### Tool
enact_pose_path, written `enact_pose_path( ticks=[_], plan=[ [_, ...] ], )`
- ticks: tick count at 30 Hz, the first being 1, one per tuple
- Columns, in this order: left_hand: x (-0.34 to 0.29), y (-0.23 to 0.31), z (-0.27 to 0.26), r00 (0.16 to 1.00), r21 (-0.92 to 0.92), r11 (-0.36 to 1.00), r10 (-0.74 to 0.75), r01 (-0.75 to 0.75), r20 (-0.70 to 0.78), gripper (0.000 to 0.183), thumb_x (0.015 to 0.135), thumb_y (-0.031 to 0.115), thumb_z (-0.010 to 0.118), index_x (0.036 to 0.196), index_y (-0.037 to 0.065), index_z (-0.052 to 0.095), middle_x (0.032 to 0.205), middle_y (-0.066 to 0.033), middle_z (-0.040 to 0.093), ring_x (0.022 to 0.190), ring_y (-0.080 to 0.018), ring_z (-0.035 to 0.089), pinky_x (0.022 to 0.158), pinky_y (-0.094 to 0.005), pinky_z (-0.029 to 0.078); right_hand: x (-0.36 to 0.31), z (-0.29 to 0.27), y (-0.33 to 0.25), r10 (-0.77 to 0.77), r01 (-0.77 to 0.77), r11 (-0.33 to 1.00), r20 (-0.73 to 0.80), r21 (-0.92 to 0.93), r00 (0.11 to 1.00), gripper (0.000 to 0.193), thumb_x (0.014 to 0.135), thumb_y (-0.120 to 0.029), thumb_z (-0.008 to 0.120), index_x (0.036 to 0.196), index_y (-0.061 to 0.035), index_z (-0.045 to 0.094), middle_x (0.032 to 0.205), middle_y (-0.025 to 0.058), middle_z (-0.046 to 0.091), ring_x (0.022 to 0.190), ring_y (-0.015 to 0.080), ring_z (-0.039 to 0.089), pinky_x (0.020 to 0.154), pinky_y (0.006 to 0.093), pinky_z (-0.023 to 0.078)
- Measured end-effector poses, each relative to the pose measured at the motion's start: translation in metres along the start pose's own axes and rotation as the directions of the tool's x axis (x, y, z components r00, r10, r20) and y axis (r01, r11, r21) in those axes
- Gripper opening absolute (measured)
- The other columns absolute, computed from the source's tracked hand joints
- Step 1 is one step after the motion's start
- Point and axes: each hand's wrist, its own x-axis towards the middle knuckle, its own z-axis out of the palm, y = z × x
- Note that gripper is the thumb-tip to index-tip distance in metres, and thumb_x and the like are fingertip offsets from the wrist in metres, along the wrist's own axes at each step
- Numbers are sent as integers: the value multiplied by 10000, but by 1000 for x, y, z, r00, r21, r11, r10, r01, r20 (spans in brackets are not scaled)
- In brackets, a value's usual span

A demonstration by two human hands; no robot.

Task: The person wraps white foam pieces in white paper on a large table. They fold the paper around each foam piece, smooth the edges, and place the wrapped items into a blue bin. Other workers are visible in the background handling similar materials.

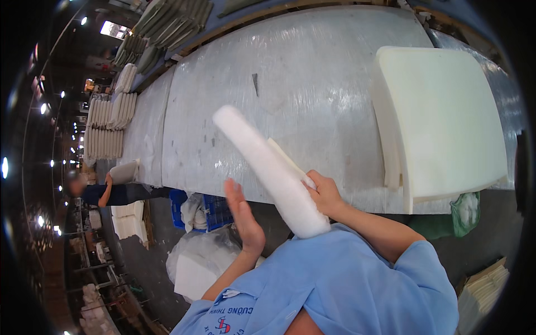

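Right hand: you clamp the white pad by its side.
White pad: angled before your chest, seemingly mid-handling; next move likely needs left-palm support.
Left hand: open, empty, left of the grip.
Cream foam: right of the grip.

To your left you have a blue crate holding white material, a co-worker beyond it, and, at right, a green sack.
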Motion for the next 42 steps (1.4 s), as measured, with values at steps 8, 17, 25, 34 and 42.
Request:
enact_pose_path(
  ticks=[8, 17, 25, 34, 42],
  plan=[
    [-5, -131, -4, 918, -485, 826, -95, 288, 384, 656, 1088, 456, 484, 1587, 51, 346, 1578, -173, 434, 1451, -304, 448, 1200, -461, 385, 82, 45, -76, -214, 214, 977, -11, -10, 977, 267, 981, -253, 640, 1049, 5, 653, 920, 276, 699, 858, 447, 691, 758, 478, 527],
    [100, 31, 12, 885, -901, 344, -458, 264, 84, 582, 1008, 556, 552, 1432, 157, 543, 1318, -65, 646, 1229, -282, 634, 1049, -534, 527, 169, 73, -222, -214, 387, 841, 425, -377, 880, 402, 956, -257, 569, 1164, 56, 712, 1171, 294, 711, 1123, 443, 680, 980, 479, 516],
    [79, 12, -10, 753, -908, 97, -598, 408, 274, 497, 1010, 525, 556, 1365, 180, 598, 1284, -75, 680, 1103, -307, 673, 922, -537, 556, 201, 126, -182, 115, 415, 723, 689, -553, 716, 530, 910, -331, 630, 1264, 58, 701, 1297, 291, 679, 1239, 434, 640, 1056, 466, 504],
    [68, -61, -100, 796, 179, 983, 70, 50, -601, 562, 953, 143, 593, 1504, 97, 494, 1596, -168, 425, 1491, -409, 352, 1196, -641, 271, 221, 188, -160, 124, 582, 574, 764, -576, 634, 411, 913, -256, 663, 1266, -52, 718, 1237, 224, 716, 1171, 400, 668, 1008, 459, 523],
    [123, 13, -157, 920, 754, 526, 214, -392, 328, 678, 708, 125, 641, 1378, 41, 582, 1542, -172, 488, 1562, -534, 165, 1230, -727, 32, 235, 124, -187, 3, 659, 488, 756, -572, 655, 274, 963, -241, 663, 1210, -144, 733, 1130, 178, 747, 1079, 401, 690, 914, 476, 544]
  ],
)
